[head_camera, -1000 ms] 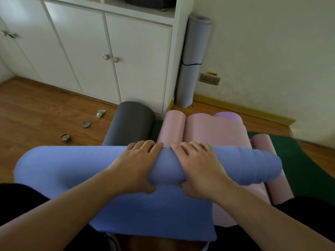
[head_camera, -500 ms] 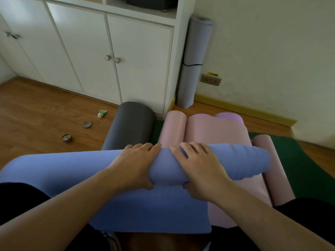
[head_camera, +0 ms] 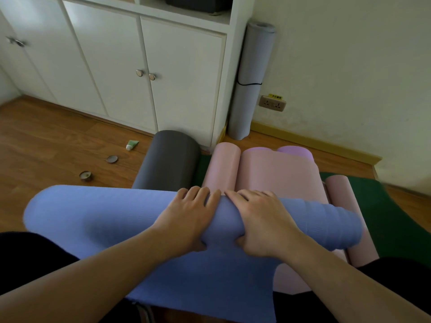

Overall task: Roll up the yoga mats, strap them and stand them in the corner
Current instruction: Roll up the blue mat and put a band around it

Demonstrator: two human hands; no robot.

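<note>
A blue yoga mat (head_camera: 93,215) lies across my lap, partly rolled into a thick roll, with its loose flat end hanging toward me. My left hand (head_camera: 186,217) and my right hand (head_camera: 263,224) sit side by side at the middle of the roll. On both, the fingers curve over the top and the thumbs tuck underneath. A grey rolled mat (head_camera: 251,75) with a black strap stands upright in the corner by the cabinet. Pink rolled mats (head_camera: 277,176), a purple one (head_camera: 296,151) and a dark grey roll (head_camera: 170,159) lie on the floor beyond my hands.
A green mat (head_camera: 396,217) is spread on the wooden floor at the right. A white cabinet (head_camera: 116,66) fills the back left. A small green tube (head_camera: 132,144), a lid (head_camera: 112,159) and a small tin (head_camera: 85,176) lie on the floor at the left. A wall socket (head_camera: 272,103) sits low on the wall.
The blue roll has turned under my hands and shifted slightly left and right again; both hands have kept their grip at its middle.
</note>
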